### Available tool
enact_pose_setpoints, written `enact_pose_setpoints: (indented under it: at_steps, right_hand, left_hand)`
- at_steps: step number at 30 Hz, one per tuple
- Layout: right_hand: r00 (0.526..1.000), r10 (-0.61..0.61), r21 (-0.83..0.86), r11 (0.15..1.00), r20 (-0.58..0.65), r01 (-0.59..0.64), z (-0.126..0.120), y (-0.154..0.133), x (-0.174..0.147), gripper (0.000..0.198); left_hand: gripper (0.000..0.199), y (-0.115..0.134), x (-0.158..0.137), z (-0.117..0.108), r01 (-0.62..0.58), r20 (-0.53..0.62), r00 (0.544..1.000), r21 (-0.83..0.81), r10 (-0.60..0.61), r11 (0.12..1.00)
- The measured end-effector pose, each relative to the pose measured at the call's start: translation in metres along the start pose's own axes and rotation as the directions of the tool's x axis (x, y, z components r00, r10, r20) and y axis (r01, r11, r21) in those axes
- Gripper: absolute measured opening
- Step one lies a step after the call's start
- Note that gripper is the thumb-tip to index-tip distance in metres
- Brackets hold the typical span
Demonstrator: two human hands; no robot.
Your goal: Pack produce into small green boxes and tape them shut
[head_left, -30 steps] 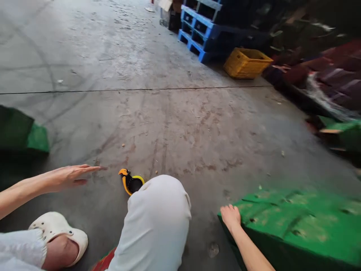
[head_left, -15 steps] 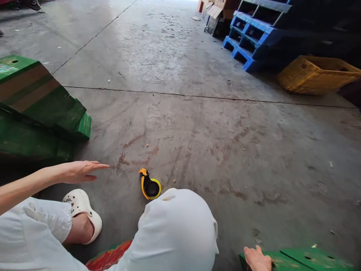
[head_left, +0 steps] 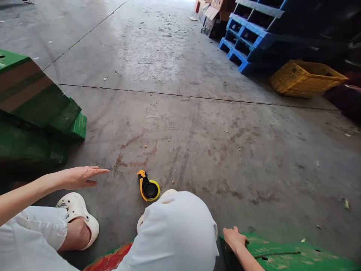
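Note:
At lower right my right hand (head_left: 234, 238) is curled over the corner of a worn green box (head_left: 282, 250) with small holes in its top. My left hand (head_left: 81, 177) hangs in the air at the left, fingers stretched out and holding nothing. On the concrete floor between my hands lies a tape dispenser (head_left: 149, 189), black and orange with a roll of yellow tape. It is close to my white-trousered knee (head_left: 180, 226), apart from both hands. A white clog (head_left: 79, 214) is on my foot below the left hand.
Green boxes (head_left: 36, 101) with brown tape strips stand at the left. A red and green surface (head_left: 109, 259) shows beneath me. Far right are blue pallets (head_left: 242, 35) and a yellow crate (head_left: 306, 79), with cardboard boxes (head_left: 213, 15) behind. A concrete floor (head_left: 183, 124) stretches ahead.
My right hand and the green box beneath it have come further into view, shifted left and up. My left hand stays outstretched, slightly lower. The view has turned a little to the right.

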State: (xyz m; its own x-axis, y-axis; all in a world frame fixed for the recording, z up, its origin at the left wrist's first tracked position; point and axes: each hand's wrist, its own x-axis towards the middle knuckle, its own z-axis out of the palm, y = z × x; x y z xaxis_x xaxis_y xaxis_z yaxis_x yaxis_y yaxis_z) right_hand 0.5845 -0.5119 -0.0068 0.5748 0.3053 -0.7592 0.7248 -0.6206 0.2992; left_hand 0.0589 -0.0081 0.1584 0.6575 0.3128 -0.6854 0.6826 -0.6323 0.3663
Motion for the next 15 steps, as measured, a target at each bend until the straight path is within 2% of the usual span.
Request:
enact_pose_setpoints:
  at_steps: [5, 10, 12, 13, 15]
  right_hand:
    - [0.999, -0.036, -0.075, 0.997, -0.003, 0.036, -0.013, -0.027, -0.007, 0.05]
    - [0.997, -0.027, -0.044, 0.999, -0.073, 0.024, -0.037, -0.057, -0.017, 0.048]
    - [0.992, -0.042, 0.013, 0.999, -0.118, 0.044, -0.044, -0.072, -0.026, 0.04]
    - [0.988, -0.052, 0.057, 0.996, -0.145, 0.061, -0.047, -0.08, -0.031, 0.034]
    - [0.976, -0.063, 0.165, 0.981, -0.207, 0.098, -0.053, -0.097, -0.044, 0.024]
  left_hand:
    - [0.069, -0.003, -0.003, 0.004, -0.013, -0.007, 1.0, 0.002, 0.013, 1.0]
    - [0.069, -0.013, -0.002, 0.009, -0.019, -0.023, 1.0, 0.013, 0.019, 1.0]
    - [0.062, 0.008, 0.006, -0.006, -0.059, -0.042, 0.997, 0.027, 0.061, 0.998]
    - [0.057, 0.031, 0.011, -0.02, -0.099, -0.048, 0.994, 0.034, 0.101, 0.994]
    - [0.053, 0.105, 0.021, -0.058, -0.273, -0.132, 0.952, 0.046, 0.277, 0.961]
